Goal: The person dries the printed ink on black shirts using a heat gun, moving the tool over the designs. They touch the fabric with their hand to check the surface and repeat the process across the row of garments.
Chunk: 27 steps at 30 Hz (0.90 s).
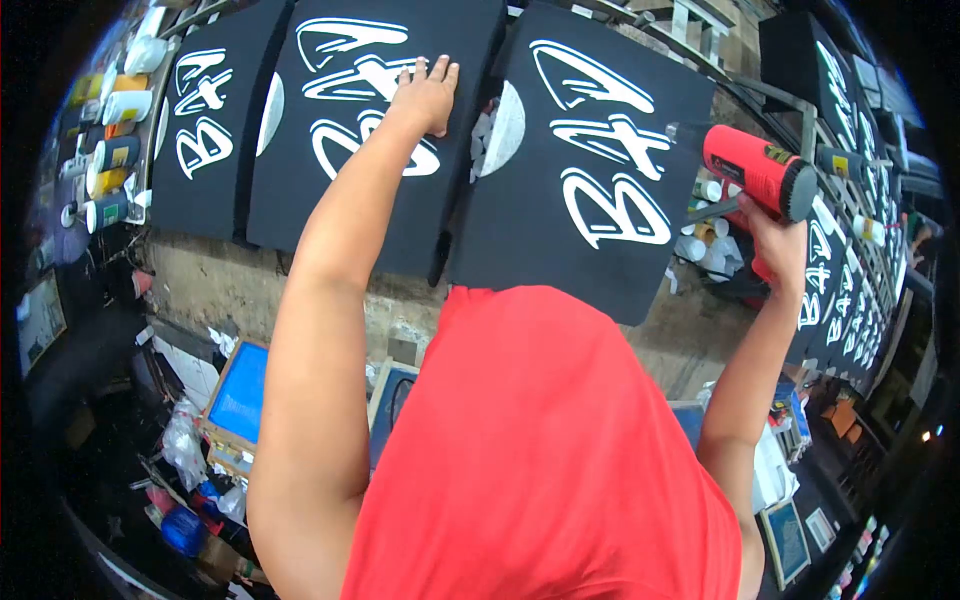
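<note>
My left hand point(428, 96) lies with spread fingers on the middle black shirt panel point(285, 205), over its white printed lettering. In my right hand point(778, 243) is a red heat gun point(745, 165), gripped by its handle. Its metal nozzle points left, over the edge of the right black shirt panel point(515, 240). That panel carries white outlined letters and has a pale half-round patch at its neck end. Farther left is another black panel point(215, 212) with the same kind of lettering.
Paint bottles and tubs point(122, 153) line the left side. More lettered black panels point(818, 285) hang or lie along the right. Below left stands a blue framed screen point(240, 390), near plastic bags point(183, 445). Metal rails point(690, 50) run behind the panels.
</note>
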{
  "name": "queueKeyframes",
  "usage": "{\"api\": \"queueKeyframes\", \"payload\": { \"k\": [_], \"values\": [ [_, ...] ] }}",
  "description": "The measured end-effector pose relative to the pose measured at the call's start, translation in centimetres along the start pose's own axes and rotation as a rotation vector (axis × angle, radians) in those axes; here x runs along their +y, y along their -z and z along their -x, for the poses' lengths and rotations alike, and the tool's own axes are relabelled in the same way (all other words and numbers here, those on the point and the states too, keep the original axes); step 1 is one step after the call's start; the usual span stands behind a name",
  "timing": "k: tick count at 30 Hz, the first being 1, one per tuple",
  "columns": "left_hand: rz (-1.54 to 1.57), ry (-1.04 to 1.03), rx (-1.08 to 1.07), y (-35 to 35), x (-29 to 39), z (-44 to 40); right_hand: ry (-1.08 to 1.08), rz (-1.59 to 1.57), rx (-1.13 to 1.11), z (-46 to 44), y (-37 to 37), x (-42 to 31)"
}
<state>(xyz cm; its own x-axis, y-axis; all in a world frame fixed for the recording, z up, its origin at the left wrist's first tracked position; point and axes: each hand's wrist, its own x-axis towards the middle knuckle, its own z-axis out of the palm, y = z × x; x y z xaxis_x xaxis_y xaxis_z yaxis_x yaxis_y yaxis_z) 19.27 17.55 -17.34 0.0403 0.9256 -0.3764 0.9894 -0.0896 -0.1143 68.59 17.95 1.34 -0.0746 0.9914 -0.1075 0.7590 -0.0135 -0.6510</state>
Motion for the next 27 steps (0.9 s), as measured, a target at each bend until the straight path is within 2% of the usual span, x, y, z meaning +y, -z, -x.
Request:
{"api": "queueKeyframes", "payload": {
  "k": [2, 5, 7, 8, 9, 10, 12, 14, 16, 17, 24, 25, 27],
  "values": [
    [-0.035, 0.000, -0.100, -0.2, -0.1, -0.4, -0.034, -0.065, -0.043, -0.6, -0.3, -1.9],
    [0.066, -0.076, 0.028, -1.0, -0.4, 0.2, 0.047, -0.122, 0.016, -1.1, -1.0, -0.6],
    [0.260, -0.061, 0.321, -3.6, -1.0, 1.7, 0.026, -0.188, 0.050, -0.5, -1.4, -0.8],
    [0.353, -0.033, 0.454, -4.7, -1.3, 2.3, -0.025, -0.183, 0.069, 0.0, -1.3, -0.9],
    [0.376, 0.066, 0.495, -5.2, -1.6, 3.0, -0.151, -0.148, -0.003, 0.1, -0.2, 1.2],
    [0.327, 0.141, 0.501, -6.6, -2.3, 3.4, -0.121, -0.163, 0.056, 0.5, -0.6, 1.1],
    [0.336, 0.268, 0.555, -8.8, -3.7, 4.0, -0.142, -0.154, 0.028, 0.9, -0.4, 2.2],
    [0.360, 0.284, 0.520, -10.2, -4.5, 4.2, -0.132, -0.146, 0.047, 1.2, -0.7, 2.3],
    [0.306, 0.248, 0.491, -11.0, -4.5, 4.4, -0.084, -0.143, 0.059, 1.8, -0.6, 3.0],
    [0.339, 0.244, 0.548, -11.4, -4.3, 4.2, -0.149, -0.135, 0.018, 2.0, -0.1, 3.8],
    [0.362, 0.160, 0.573, -11.4, -3.1, 5.9, -0.174, -0.160, 0.028, 3.5, 0.0, 4.3],
    [0.365, 0.162, 0.562, -11.0, -3.1, 6.1, -0.009, -0.237, 0.230, 3.8, -1.4, 3.2],
    [0.354, 0.152, 0.551, -10.9, -3.1, 6.6, -0.071, -0.173, 0.153, 4.0, -0.4, 5.5]
  ]
}}
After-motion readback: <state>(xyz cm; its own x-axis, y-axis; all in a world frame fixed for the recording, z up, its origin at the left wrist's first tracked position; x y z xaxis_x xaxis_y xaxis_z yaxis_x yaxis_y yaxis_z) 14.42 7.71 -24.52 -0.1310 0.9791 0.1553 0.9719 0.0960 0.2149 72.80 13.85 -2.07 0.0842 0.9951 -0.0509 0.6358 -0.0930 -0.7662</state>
